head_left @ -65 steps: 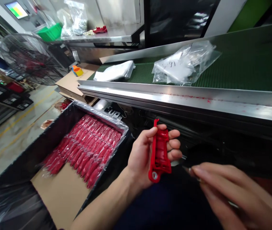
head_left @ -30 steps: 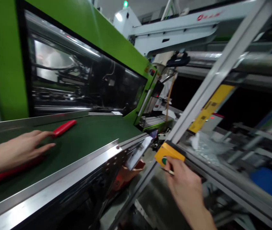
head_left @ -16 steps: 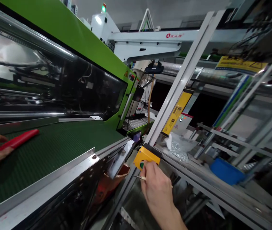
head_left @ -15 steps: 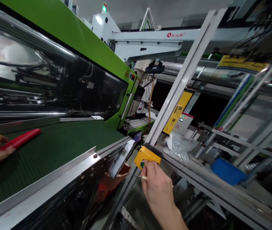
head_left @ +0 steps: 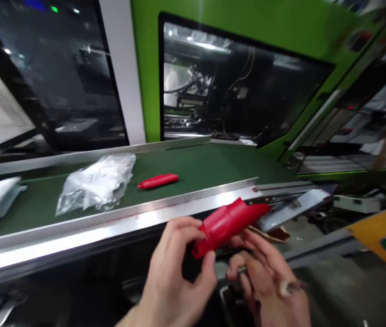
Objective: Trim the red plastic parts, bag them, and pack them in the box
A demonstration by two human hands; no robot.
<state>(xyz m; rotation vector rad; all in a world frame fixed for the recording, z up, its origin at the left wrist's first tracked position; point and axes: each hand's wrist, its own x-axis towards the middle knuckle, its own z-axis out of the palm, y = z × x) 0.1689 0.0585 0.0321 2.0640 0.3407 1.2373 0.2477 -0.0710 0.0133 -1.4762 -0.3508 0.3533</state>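
A hollow red plastic part (head_left: 227,223) is gripped at its lower left end between the thumb and fingers of my left hand (head_left: 179,268). Just below and right of that part is my right hand (head_left: 267,277), fingers curled, with a thin pale-handled tool (head_left: 288,288) held in it; the tool's tip is blurred. Another red part (head_left: 158,181) lies on the green conveyor belt (head_left: 199,168), beyond the metal side rail.
Clear plastic bags (head_left: 99,181) lie on the belt at the left. A metal rail (head_left: 118,220) borders its near side. The green machine (head_left: 148,68) stands behind, and a yellow button box (head_left: 383,236) is at the right.
The view has swung left. My right hand has left the button box and come beside my left hand. The red part in my left hand is now raised off the belt, in front of the rail.
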